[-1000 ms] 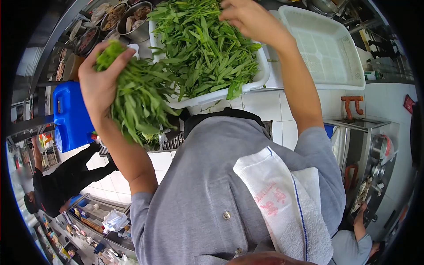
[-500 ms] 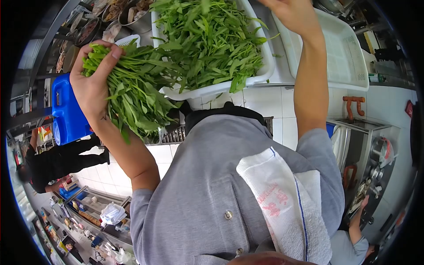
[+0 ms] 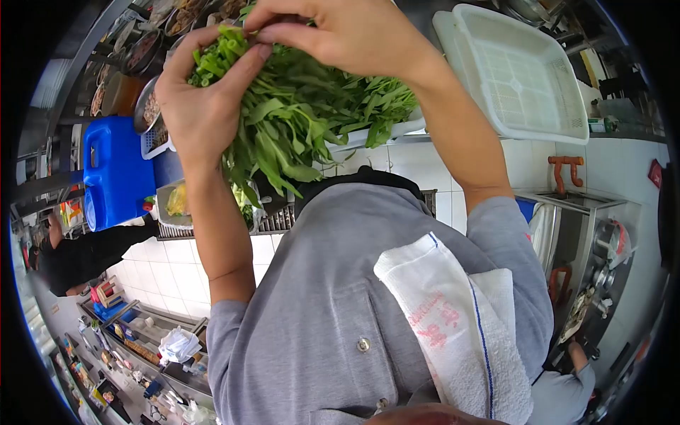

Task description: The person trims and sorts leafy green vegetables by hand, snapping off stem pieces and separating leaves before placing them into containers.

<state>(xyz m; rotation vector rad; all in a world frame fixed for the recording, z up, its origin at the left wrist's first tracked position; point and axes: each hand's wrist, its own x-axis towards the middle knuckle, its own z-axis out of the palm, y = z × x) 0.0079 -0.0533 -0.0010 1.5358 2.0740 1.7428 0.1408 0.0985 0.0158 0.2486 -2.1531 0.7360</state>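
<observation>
A thick bunch of leafy green vegetable (image 3: 283,134) is wrapped in the fingers of my left hand (image 3: 202,106), its cut stems up and its leaves hanging toward me. My right hand (image 3: 319,32) reaches across from the right, its fingers pinched together beside the stems, close to my left fingertips. What the right fingers hold, if anything, is too small to tell. Behind the bunch and under my right forearm, more loose greens (image 3: 389,103) lie in a white plastic basket (image 3: 407,129), which is mostly hidden.
An empty white basket (image 3: 520,85) rests at the right. Beyond my left hand are a blue jug (image 3: 117,173), metal bowls of food (image 3: 149,106) and a small tray (image 3: 173,202). One person in black (image 3: 92,255) stands far left; another person (image 3: 563,389) is at lower right.
My left hand has moved right with the bunch, over the basket's near left side. My right hand has come left from above the empty basket to the stems.
</observation>
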